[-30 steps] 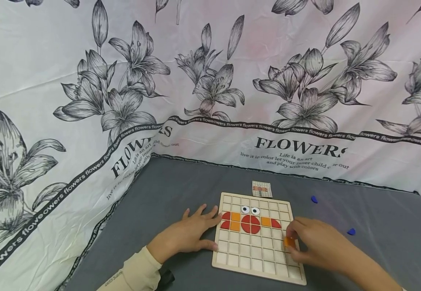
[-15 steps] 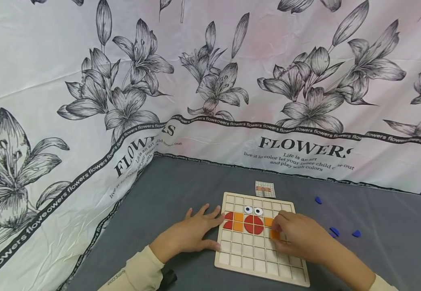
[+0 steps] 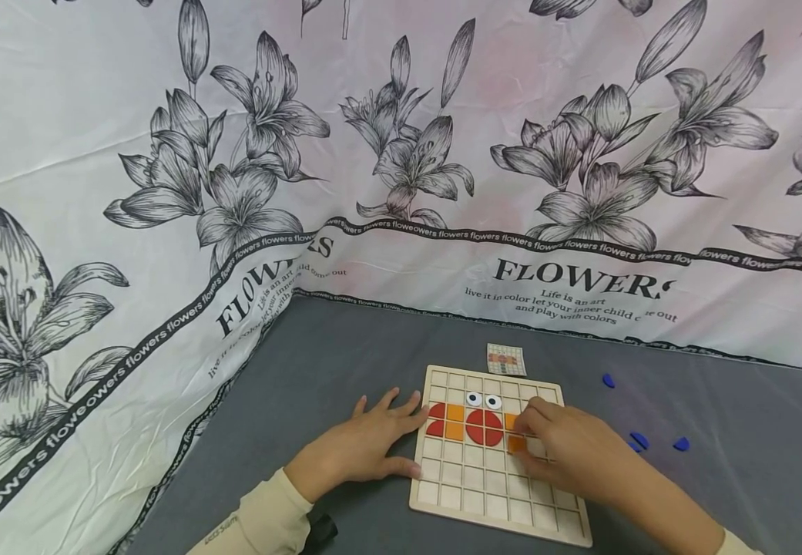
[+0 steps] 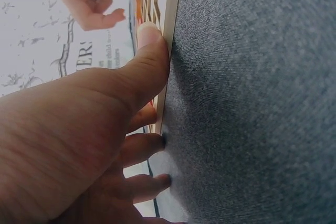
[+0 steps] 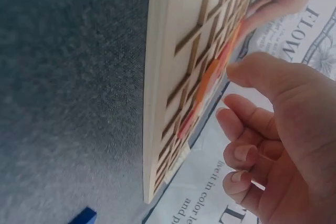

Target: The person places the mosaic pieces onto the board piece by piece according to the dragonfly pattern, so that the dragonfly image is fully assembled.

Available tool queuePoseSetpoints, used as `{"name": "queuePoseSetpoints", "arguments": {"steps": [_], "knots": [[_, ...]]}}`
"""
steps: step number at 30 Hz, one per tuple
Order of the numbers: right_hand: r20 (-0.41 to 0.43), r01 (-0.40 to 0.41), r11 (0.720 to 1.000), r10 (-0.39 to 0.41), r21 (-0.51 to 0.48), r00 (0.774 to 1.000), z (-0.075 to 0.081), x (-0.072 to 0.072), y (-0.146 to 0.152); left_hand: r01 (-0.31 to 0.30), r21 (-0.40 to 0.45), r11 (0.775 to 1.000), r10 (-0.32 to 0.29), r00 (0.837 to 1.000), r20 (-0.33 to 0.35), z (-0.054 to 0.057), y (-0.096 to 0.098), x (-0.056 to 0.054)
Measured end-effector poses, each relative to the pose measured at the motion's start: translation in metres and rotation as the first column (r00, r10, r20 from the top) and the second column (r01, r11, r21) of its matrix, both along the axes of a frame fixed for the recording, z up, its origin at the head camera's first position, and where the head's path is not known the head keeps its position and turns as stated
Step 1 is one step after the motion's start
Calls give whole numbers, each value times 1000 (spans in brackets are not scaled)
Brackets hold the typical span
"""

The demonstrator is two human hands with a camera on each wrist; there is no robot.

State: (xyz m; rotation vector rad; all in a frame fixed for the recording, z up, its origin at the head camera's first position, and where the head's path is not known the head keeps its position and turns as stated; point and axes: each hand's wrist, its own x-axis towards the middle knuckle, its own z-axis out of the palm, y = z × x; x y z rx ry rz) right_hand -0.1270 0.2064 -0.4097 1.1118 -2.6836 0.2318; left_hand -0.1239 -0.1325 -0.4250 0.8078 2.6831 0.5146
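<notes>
Just loosened, our right grip (image 3: 570, 447) sits beside the orange square (image 3: 515, 445), so we judge its grid board (image 3: 471, 500) cell nearly filled.

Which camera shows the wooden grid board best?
The head view: it shows the wooden grid board from above, all four corners included, though the right hand covers part. The left wrist view catches only a narrow strip partly behind the left hand; the right wrist view shows part, steeply slanted.

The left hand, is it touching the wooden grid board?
Touching: in the left wrist view, the left hand rests its thumb on the rim of the wooden grid board.
</notes>
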Motion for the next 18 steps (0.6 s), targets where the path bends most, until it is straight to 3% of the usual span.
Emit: {"name": "queuePoseSetpoints", "arguments": {"steps": [9, 18], "knots": [[27, 23, 996, -25, 88, 999, 3, 20, 7, 0, -11, 1000, 0, 1000, -3, 2, 0, 0], [39, 43, 993, -48, 109, 998, -2, 25, 6, 5, -2, 1000, -5, 1000, 2, 3, 1, 1]]}}
